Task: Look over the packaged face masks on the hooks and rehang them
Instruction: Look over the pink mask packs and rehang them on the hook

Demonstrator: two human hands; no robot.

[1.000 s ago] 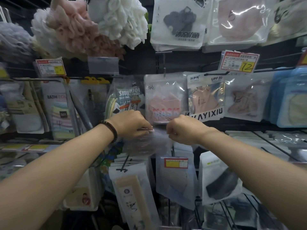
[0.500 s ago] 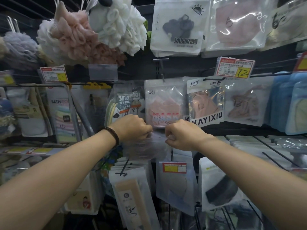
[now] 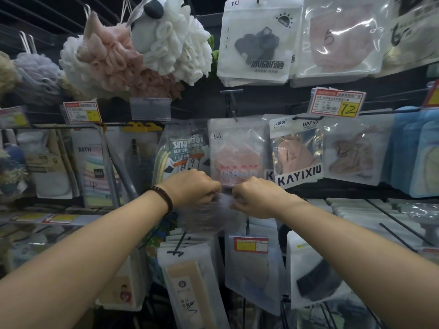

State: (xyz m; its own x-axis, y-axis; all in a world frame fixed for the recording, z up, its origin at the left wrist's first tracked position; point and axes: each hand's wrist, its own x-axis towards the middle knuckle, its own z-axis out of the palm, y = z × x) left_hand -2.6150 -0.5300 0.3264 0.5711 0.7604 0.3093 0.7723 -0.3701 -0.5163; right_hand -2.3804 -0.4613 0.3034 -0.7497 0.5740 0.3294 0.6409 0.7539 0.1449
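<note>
Two bare forearms reach in from the bottom corners of the view. The left hand, with a dark bead bracelet on its wrist, and the right hand are close together at mid-height on the rack. Each is curled and pinches the top edge of one clear packet. Only the backs of the hands show, and the fingertips are hidden.

The packet is smeared by motion. Something grey shows inside, but no print or hang hole can be made out. Its top edge runs roughly level from hand to hand and its body hangs down from there. Whether it is taller than it is wide cannot be told.

Below it, a beige pack hangs on a black hook, and a pack with a dark mask is partly covered by the right forearm.

Behind the hands, the pink MASK pack hangs upright with its bottom edge hidden by the knuckles. The KAYIXIU pack is just beside it. Above that is a price tag marked 12. The bath poufs at the rack's top edge are cut off by the frame.
</note>
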